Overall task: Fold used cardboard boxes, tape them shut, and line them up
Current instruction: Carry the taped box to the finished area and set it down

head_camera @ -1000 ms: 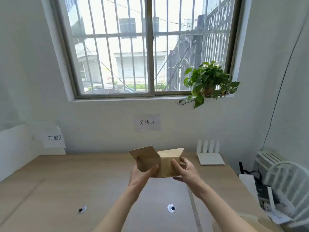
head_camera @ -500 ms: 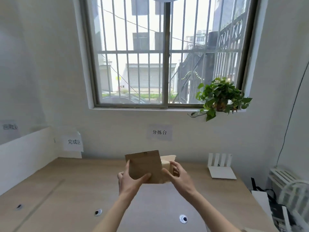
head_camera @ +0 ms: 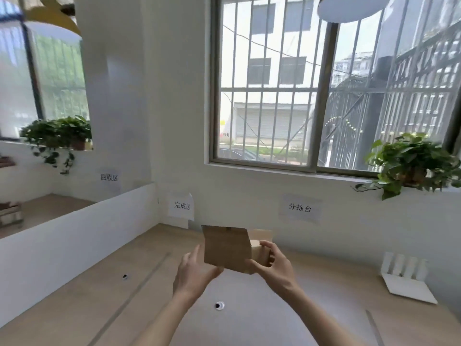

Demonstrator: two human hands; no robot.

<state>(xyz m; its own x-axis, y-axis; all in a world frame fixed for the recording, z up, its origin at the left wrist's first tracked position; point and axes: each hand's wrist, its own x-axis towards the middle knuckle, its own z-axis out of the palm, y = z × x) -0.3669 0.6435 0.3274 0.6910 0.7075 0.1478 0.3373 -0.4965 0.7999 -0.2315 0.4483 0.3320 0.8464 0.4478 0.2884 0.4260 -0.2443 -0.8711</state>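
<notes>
Holding the cardboard box up over the wooden table: right hand curls round its right end, left hand props the near flap with fairly straight fingers. That flap could spring open, since nothing's taped. Paper signs on the wall behind.

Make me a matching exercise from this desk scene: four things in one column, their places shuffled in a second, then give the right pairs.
Things:
1. cardboard box
2. potted plant
3. white rack
4. left hand

Places:
A. on the windowsill at right
B. under the box's left side
C. on the desk at far right
D. held above the desk in both hands

Pairs: 1-D, 2-A, 3-C, 4-B
</notes>
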